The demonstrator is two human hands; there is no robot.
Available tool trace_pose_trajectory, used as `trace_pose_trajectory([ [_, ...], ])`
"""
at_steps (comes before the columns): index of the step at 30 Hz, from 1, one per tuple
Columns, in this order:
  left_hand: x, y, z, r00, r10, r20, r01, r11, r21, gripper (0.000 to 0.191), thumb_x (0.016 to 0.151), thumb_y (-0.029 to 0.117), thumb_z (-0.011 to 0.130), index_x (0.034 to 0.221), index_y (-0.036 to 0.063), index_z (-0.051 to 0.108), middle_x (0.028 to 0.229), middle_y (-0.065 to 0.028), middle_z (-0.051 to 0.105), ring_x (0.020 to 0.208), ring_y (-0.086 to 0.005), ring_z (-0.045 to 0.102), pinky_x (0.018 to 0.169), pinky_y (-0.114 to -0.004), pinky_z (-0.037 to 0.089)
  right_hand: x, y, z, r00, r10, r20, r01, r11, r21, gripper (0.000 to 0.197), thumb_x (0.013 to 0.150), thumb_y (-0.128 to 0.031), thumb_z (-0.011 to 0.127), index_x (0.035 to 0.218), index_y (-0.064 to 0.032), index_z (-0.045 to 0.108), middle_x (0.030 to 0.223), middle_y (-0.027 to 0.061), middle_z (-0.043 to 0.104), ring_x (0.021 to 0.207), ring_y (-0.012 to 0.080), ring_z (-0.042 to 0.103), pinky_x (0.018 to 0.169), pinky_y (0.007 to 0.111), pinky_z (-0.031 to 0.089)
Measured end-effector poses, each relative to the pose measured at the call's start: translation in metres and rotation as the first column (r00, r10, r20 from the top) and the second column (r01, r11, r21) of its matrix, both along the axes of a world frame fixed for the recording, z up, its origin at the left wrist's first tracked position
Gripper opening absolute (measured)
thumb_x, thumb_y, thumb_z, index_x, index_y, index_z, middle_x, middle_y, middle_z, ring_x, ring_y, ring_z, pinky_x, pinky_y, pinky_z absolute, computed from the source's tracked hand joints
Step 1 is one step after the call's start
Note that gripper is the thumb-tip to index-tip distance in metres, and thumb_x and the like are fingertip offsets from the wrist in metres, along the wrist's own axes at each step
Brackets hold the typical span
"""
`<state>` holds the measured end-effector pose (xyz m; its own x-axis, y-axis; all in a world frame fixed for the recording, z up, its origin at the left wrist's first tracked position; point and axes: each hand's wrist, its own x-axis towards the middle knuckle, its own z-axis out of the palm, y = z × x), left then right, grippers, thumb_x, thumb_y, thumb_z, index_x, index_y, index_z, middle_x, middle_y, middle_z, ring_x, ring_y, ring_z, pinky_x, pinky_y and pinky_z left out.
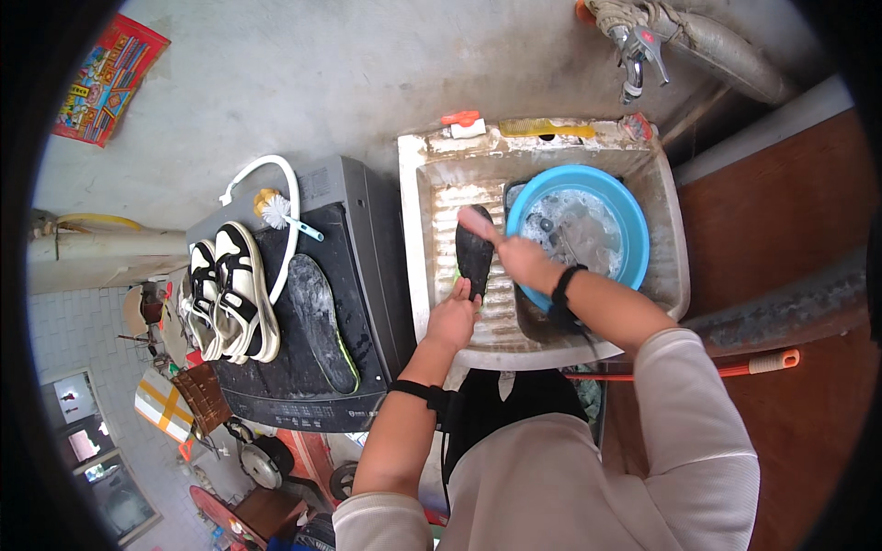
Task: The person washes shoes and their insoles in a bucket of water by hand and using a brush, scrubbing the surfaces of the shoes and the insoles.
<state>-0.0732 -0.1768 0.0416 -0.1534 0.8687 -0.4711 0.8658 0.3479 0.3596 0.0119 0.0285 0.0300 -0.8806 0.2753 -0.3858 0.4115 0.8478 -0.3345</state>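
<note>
A dark shoe insole (473,258) lies on the ribbed washboard part of a stone sink (406,255). My left hand (453,317) grips its lower end, fingers on the edge. In my right hand (524,258) is a pink brush (475,224), its head over the insole's upper part; the bristles are hidden. Under my right forearm, a blue basin (637,206) of sudsy water (586,227) stands in the deeper part of the sink. A second insole (320,320) and a pair of black and white sneakers (241,289) rest on the washing machine to the left.
The washing machine (372,275) adjoins the sink and bears a white hose (293,227) and a round white brush (277,211). A yellow comb-like tool (544,129) and an orange-handled item (462,118) lie on the sink's back ledge. A metal tap (632,62) projects above.
</note>
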Motion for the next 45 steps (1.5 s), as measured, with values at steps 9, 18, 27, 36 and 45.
trace_pose_trajectory([
  [9, 0.003, 0.0, 0.004, 0.998, 0.059, 0.016, -0.058, 0.995, -0.084, 0.04, 0.091, 0.02, 0.062, 0.13, 0.0094, 0.061, 0.152, -0.0203, 0.037, 0.144, -0.0273, 0.032, 0.105, -0.037, 0.045, 0.045, -0.04, 0.007, 0.991, 0.087, -0.103, -0.107, 0.972, -0.211, 0.065, 0.088, -0.003, 0.046, 0.148, 0.0056, 0.023, 0.1, 0.0263, 0.068, 0.084, 0.0383, 0.069, 0.069, 0.048, 0.056],
  [18, 0.004, -0.001, 0.006, 0.995, 0.095, 0.016, -0.093, 0.992, -0.081, 0.04, 0.091, 0.019, 0.062, 0.13, 0.0108, 0.061, 0.153, -0.0197, 0.036, 0.144, -0.0275, 0.032, 0.106, -0.037, 0.044, 0.013, -0.036, 0.002, 0.995, -0.088, -0.046, 0.081, 0.987, -0.139, 0.066, 0.087, -0.002, 0.047, 0.147, 0.0084, 0.023, 0.098, 0.0277, 0.067, 0.083, 0.0401, 0.069, 0.071, 0.049, 0.056],
  [27, 0.004, 0.005, 0.002, 0.995, 0.098, 0.026, -0.097, 0.994, -0.044, 0.04, 0.091, 0.019, 0.062, 0.131, 0.0119, 0.06, 0.153, -0.0183, 0.037, 0.145, -0.0269, 0.031, 0.105, -0.038, 0.045, -0.012, 0.006, -0.026, 0.976, -0.172, -0.133, 0.172, 0.985, -0.008, 0.063, 0.085, -0.001, 0.049, 0.144, 0.0058, 0.028, 0.083, 0.0302, 0.066, 0.075, 0.0444, 0.067, 0.067, 0.052, 0.054],
  [36, 0.006, -0.002, 0.003, 0.995, 0.099, 0.014, -0.098, 0.994, -0.049, 0.04, 0.092, 0.019, 0.061, 0.131, 0.012, 0.06, 0.154, -0.0179, 0.035, 0.145, -0.0254, 0.03, 0.104, -0.038, 0.046, 0.048, -0.041, 0.012, 0.996, -0.089, 0.027, 0.092, 0.981, -0.17, 0.067, 0.085, -0.001, 0.048, 0.145, 0.0091, 0.02, 0.085, 0.0279, 0.067, 0.076, 0.0435, 0.068, 0.067, 0.052, 0.054],
  [45, 0.005, -0.004, 0.004, 0.993, 0.12, 0.01, -0.119, 0.992, -0.036, 0.04, 0.091, 0.021, 0.062, 0.13, 0.012, 0.061, 0.153, -0.0172, 0.037, 0.145, -0.0253, 0.031, 0.104, -0.038, 0.046, 0.02, -0.062, 0.014, 0.996, 0.044, -0.078, -0.066, 0.948, -0.312, 0.086, 0.084, -0.001, 0.052, 0.152, -0.0009, 0.0, 0.089, 0.0291, 0.067, 0.08, 0.0423, 0.068, 0.071, 0.05, 0.054],
])
